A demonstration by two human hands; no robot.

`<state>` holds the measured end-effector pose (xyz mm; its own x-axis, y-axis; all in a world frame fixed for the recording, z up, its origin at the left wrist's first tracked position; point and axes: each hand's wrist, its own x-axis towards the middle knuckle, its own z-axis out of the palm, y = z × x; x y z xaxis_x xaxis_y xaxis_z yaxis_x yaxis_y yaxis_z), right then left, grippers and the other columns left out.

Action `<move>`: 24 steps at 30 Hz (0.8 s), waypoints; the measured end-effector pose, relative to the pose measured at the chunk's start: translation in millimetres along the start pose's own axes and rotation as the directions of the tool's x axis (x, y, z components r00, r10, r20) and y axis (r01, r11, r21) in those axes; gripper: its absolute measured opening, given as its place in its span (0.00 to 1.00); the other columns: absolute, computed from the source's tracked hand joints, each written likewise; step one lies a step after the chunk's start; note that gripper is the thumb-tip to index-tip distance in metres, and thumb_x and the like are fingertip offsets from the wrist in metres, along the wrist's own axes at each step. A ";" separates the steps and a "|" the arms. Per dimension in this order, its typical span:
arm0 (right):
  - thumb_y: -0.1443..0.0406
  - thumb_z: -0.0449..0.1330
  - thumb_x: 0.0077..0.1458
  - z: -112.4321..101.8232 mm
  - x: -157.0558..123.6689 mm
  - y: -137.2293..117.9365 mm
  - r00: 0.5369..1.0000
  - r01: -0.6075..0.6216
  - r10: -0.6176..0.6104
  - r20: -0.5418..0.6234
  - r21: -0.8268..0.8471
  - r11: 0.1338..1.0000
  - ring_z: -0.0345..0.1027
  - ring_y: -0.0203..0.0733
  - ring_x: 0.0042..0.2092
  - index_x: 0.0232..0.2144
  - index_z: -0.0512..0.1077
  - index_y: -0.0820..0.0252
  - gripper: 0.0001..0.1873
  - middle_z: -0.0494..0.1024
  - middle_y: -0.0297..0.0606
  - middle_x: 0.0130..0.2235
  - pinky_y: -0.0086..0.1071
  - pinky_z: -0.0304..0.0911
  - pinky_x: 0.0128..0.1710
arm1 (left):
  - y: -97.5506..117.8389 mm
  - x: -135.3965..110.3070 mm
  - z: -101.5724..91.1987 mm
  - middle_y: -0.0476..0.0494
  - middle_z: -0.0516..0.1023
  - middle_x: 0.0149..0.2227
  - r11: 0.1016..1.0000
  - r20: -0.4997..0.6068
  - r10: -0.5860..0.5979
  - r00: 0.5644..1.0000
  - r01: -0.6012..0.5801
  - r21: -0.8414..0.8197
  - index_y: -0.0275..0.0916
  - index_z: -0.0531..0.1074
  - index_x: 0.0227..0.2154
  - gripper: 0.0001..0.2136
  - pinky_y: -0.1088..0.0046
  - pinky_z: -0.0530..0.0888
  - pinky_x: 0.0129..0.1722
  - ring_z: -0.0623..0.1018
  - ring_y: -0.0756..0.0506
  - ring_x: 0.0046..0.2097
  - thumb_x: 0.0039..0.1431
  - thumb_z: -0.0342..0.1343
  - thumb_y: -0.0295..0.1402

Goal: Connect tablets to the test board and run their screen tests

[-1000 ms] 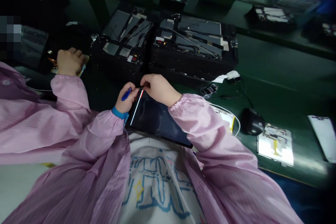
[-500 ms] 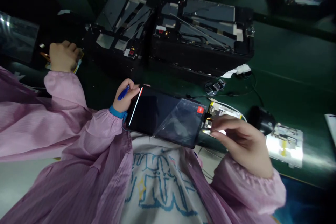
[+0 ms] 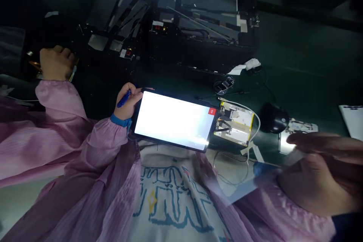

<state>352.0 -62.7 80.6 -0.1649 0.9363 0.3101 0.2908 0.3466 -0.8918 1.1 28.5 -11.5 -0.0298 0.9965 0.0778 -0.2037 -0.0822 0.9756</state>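
Note:
My left hand point(image 3: 126, 102) grips the left end of a flat display panel point(image 3: 172, 119), thumb on its front edge. A blue pen-like stick point(image 3: 124, 99) pokes out between the fingers of that hand. The panel glows white and carries a red label point(image 3: 211, 111) at its upper right corner. At its right end, dark flex cables run to a white board with yellow edges point(image 3: 238, 123). Off to the right, my right hand point(image 3: 326, 174) is blurred by motion. Its fingers are closed on a see-through film point(image 3: 249, 185) that trails down to the left.
Two dark stacks of panels, one at left point(image 3: 113, 22) and one at right point(image 3: 201, 26), stand behind. A white cable point(image 3: 256, 121), a black round object point(image 3: 274, 118) and another board point(image 3: 303, 125) lie to the right. At left, a co-worker's hand point(image 3: 56, 62) rests on parts.
The panel's screen has gone from dark with a white line to bright white. My right hand has moved away from the panel's right end toward the right, with the film trailing.

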 end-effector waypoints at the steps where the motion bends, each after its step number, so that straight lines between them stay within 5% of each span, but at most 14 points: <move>1: 0.53 0.59 0.57 7.1 0.9 -0.1 1.000 0.012 -0.012 0.013 0.019 1.000 0.73 0.47 0.34 0.38 0.73 0.52 0.12 0.75 0.40 0.32 0.44 0.70 0.32 | -0.1 -0.4 -0.2 0.48 0.79 0.31 1.000 0.002 0.005 1.000 -0.005 0.000 0.41 0.58 0.26 0.17 0.68 0.73 0.33 0.80 0.42 0.36 0.50 0.65 0.34; 4: 0.60 0.65 0.53 34.8 -1.8 -4.9 0.996 0.053 -0.057 0.065 0.068 0.996 0.73 0.46 0.34 0.38 0.73 0.54 0.10 0.76 0.40 0.33 0.40 0.71 0.31 | -1.2 -1.0 -2.1 0.49 0.77 0.28 1.000 0.013 0.010 1.000 -0.010 0.005 0.41 0.59 0.26 0.15 0.70 0.72 0.30 0.78 0.44 0.32 0.51 0.64 0.33; 9: 0.73 0.59 0.55 84.5 -12.7 -11.2 0.958 0.193 -0.233 0.169 0.224 0.955 0.72 0.38 0.34 0.38 0.70 0.58 0.09 0.75 0.39 0.32 0.32 0.71 0.32 | -5.1 -0.4 -6.1 0.52 0.71 0.24 1.000 0.009 0.016 1.000 -0.017 0.019 0.41 0.61 0.24 0.15 0.72 0.68 0.27 0.73 0.48 0.27 0.49 0.66 0.32; 16: 0.72 0.52 0.61 134.0 -7.5 -28.7 0.711 0.649 -0.651 0.265 0.108 0.753 0.68 0.34 0.29 0.34 0.71 0.63 0.07 0.77 0.39 0.32 0.29 0.66 0.26 | -2.2 0.9 -3.9 0.51 0.71 0.24 1.000 -0.004 0.011 1.000 -0.011 0.005 0.40 0.60 0.24 0.17 0.73 0.67 0.26 0.72 0.49 0.26 0.48 0.67 0.34; 21: 0.67 0.60 0.55 143.6 -2.1 -40.8 0.612 0.773 -0.773 0.170 0.082 0.630 0.67 0.33 0.26 0.28 0.71 0.60 0.04 0.74 0.33 0.28 0.29 0.62 0.21 | 2.7 3.4 0.9 0.49 0.76 0.27 1.000 0.018 0.017 1.000 -0.017 0.005 0.41 0.59 0.25 0.18 0.71 0.70 0.29 0.76 0.46 0.30 0.48 0.67 0.36; 24: 0.69 0.57 0.57 123.8 3.2 -38.1 0.645 0.733 -0.748 0.155 0.148 0.664 0.68 0.34 0.27 0.30 0.71 0.62 0.05 0.76 0.37 0.31 0.30 0.64 0.21 | 3.3 3.6 2.5 0.47 0.78 0.30 1.000 0.016 0.015 1.000 -0.015 0.007 0.41 0.58 0.25 0.19 0.70 0.72 0.30 0.78 0.45 0.32 0.48 0.67 0.36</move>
<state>223.7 -79.9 74.8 -0.4702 0.3362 0.8160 -0.0677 0.9081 -0.4132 2.8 31.9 -7.4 -0.0173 0.9953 0.0953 -0.1965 -0.0969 0.9757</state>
